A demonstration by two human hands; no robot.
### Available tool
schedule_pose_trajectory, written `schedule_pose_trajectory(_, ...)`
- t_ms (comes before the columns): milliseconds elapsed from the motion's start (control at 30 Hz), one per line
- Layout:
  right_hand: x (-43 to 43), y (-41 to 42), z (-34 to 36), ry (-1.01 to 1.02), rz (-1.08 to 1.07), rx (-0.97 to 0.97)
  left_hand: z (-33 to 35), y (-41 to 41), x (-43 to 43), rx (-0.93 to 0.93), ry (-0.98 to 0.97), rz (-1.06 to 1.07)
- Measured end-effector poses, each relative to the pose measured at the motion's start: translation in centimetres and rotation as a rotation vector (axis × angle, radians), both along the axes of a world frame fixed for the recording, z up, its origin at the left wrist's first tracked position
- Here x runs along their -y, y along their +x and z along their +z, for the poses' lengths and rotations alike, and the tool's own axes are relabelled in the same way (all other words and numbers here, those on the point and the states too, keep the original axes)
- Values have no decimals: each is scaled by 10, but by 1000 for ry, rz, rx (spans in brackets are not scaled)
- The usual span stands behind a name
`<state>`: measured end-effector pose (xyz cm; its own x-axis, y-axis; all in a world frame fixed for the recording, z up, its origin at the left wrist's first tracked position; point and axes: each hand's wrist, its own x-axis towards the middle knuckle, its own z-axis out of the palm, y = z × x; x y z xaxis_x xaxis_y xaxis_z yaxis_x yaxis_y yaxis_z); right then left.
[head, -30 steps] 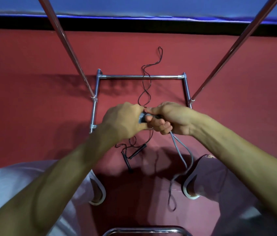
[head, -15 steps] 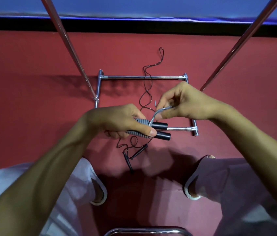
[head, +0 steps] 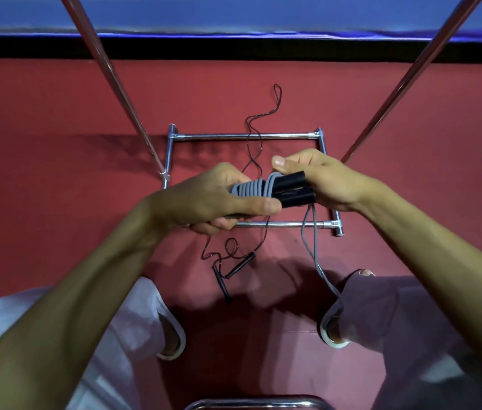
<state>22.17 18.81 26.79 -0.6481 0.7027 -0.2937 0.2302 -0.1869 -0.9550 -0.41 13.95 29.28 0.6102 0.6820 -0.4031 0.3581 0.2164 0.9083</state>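
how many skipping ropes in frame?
2. One grey black-handled skipping rope, coiled round its handles, held by the left hand and right hand. One thin black slim-handled skipping rope lies on the red floor beneath. Arms may hide more.

The cord (head: 251, 190) I hold is pale grey, wound in even stripes over two matte black handles (head: 296, 196). Below me a thin skipping rope (head: 239, 266) is all black on a dull red floor (head: 56, 173). The frame (head: 210, 137) is shiny chrome. A blue strip (head: 233, 13) tops a black band (head: 233, 47).
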Motion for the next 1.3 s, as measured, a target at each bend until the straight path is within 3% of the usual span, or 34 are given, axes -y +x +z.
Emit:
schedule_pose_trajectory(167,8,-17,-17,-161,-199,-65,-6,8,0,-16,180,158)
schedule_pose_trajectory(233,16,-27,-28,-240,-256,-112,-15,6,-3,-122,359,212)
schedule_pose_trajectory(333,22,-33,-43,-518,-343,-144,-25,8,-4,-390,622,239)
schedule_pose_trajectory(433,27,-36,-48,-666,-356,-137,-32,9,1,-535,696,268)
schedule_pose_trajectory(533,29,-36,-44,-624,-285,-46,-32,4,5,-603,735,262)
schedule_pose_trajectory(767,21,-22,-17,-521,-149,19,-19,9,6,-439,875,299)
schedule_pose_trajectory(967,8,-11,-13,-486,-58,66,-19,16,7,-414,953,314)
schedule_pose_trajectory(1133,7,-8,-14,-532,9,70,-22,15,9,-393,995,281)
schedule_pose_trajectory(1300,12,-14,-17,-600,2,44,-25,18,10,-298,981,377)
